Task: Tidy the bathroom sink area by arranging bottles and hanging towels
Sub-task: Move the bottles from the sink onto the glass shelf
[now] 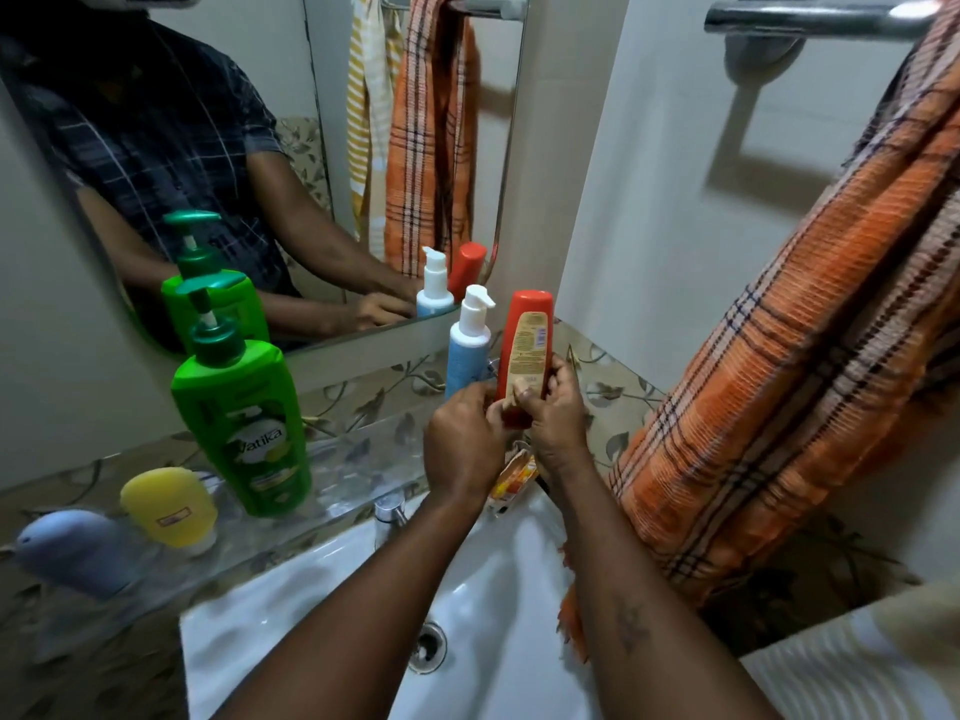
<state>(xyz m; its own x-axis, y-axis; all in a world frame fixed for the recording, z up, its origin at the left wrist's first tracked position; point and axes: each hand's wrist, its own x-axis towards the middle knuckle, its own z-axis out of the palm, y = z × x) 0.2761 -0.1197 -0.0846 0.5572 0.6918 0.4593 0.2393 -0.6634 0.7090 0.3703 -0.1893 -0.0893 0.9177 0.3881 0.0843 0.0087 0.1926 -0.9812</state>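
Both hands close on the lower part of the red bottle (525, 335), which stands upright at the right end of the glass shelf (358, 454). The left hand (464, 440) curls its fingers round the bottle's left side. The right hand (555, 420) wraps the right side, with its thumb pressed on the pale label. The hands hide the bottle's base, so it is unclear whether it rests on the shelf or is lifted just off it. Just left of it, nearly touching, stands a blue pump bottle (469, 350) with a white head, its foot covered by the left hand. Below the hands a small orange packet (514, 478) peeks out at the shelf's front edge; its print is too blurred to read. Further left along the shelf stands a tall green pump bottle (244, 418), then a squat yellow bottle (169, 506), and at the left end a blue-grey thing (67, 550) too soft in focus to name. Under the front edge of the shelf lies the white sink (291, 600), with the tap (389, 511) partly behind the left forearm. An orange checked towel (779, 387) hangs from the rail (800, 15) on the right wall, its top cut off by the frame and its lower end behind the right arm. The mirror (291, 85) behind the shelf doubles the bottles and towels.
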